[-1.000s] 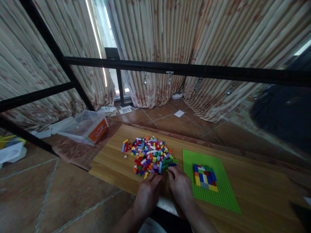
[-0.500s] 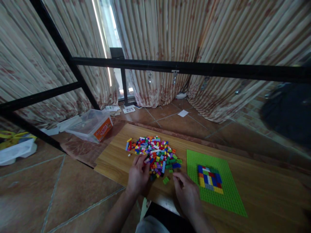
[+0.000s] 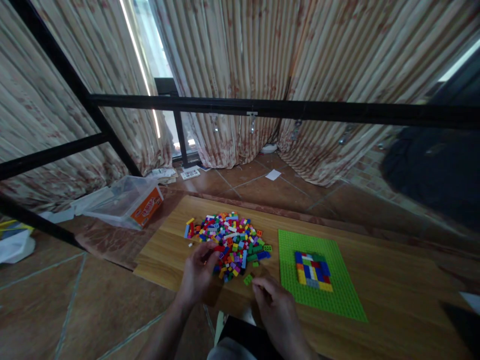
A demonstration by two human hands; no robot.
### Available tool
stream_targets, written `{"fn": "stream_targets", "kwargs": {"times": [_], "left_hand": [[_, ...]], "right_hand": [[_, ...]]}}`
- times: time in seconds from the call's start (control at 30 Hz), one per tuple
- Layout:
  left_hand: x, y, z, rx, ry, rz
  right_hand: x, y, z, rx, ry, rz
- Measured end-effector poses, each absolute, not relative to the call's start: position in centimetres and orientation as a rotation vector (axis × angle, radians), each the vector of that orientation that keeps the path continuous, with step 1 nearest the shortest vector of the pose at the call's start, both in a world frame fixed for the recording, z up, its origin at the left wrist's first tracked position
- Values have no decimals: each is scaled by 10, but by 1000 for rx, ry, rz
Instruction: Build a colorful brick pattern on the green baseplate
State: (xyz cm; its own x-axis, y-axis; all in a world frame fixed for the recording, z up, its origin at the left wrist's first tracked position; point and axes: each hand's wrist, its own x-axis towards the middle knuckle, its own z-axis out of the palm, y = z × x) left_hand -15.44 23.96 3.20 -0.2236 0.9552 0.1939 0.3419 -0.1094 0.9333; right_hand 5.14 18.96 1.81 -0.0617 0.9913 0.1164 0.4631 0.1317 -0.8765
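Observation:
My left hand (image 3: 198,272) is at the near left edge of a heap of small toy building bricks (image 3: 232,232). Its thumb and forefinger close on a red brick (image 3: 218,248) at the heap's edge. Curled with fingertips together, my right hand (image 3: 275,300) hovers over the near side of the table; whatever is in it is hidden. Just left of its fingertips lies a light green brick (image 3: 248,279). To the right is a green baseplate (image 3: 322,307), bearing a flat square of multicoloured bricks (image 3: 314,271).
The wooden table (image 3: 390,300) runs off to the right. On the floor beyond its left end stands a clear plastic box (image 3: 123,200) with an orange label. A black metal frame (image 3: 225,104) crosses in front of striped curtains (image 3: 240,50).
The view has swung slightly to the right. My left hand has drawn back a little, and a red brick now shows at its fingertips. My right hand has shifted left, nearer the light green brick.

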Motion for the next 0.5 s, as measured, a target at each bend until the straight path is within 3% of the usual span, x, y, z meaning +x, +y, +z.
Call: {"fn": "stream_targets", "kwargs": {"times": [0.23,0.5], "left_hand": [[-114,210,57,1612,1240,1292],[-76,195,40,1673,1080,1108]], "right_hand": [[43,193,50,-1289,-1212,1211],[61,180,43,-1411,-1140,1182]]}}
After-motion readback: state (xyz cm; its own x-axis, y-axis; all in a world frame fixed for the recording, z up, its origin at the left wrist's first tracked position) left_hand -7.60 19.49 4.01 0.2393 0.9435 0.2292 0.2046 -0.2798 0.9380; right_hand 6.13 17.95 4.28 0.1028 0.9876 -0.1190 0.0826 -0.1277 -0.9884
